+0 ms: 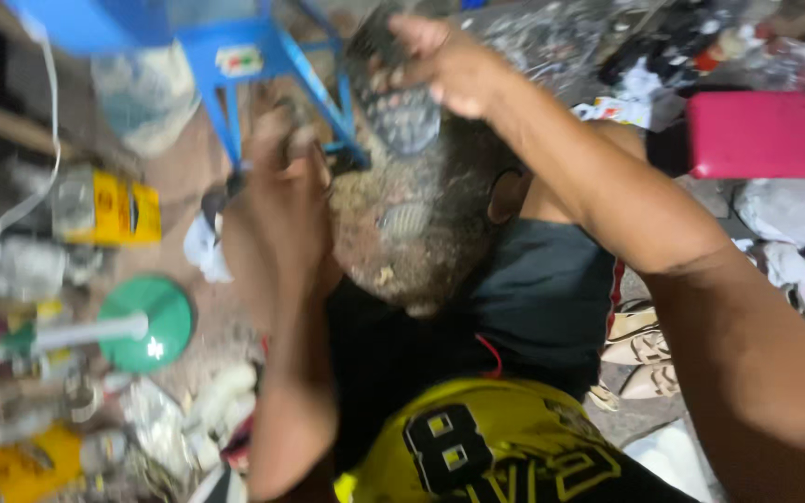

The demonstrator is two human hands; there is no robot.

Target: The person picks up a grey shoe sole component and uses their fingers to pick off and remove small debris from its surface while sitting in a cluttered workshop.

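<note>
The right hand (449, 65) grips the top end of a worn shoe sole (402, 186) above the lap, the left hand (286, 186) closes on its side; it looks light, bendable and dirty.

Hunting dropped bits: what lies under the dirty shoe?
Dark cloth shows below the shoe, held by the right hand, the left hand beside it; anything directly beneath is covered.

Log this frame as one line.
left hand: gripping small tool, blurred | right hand: holding worn shoe sole upturned | blue stool behind
</note>
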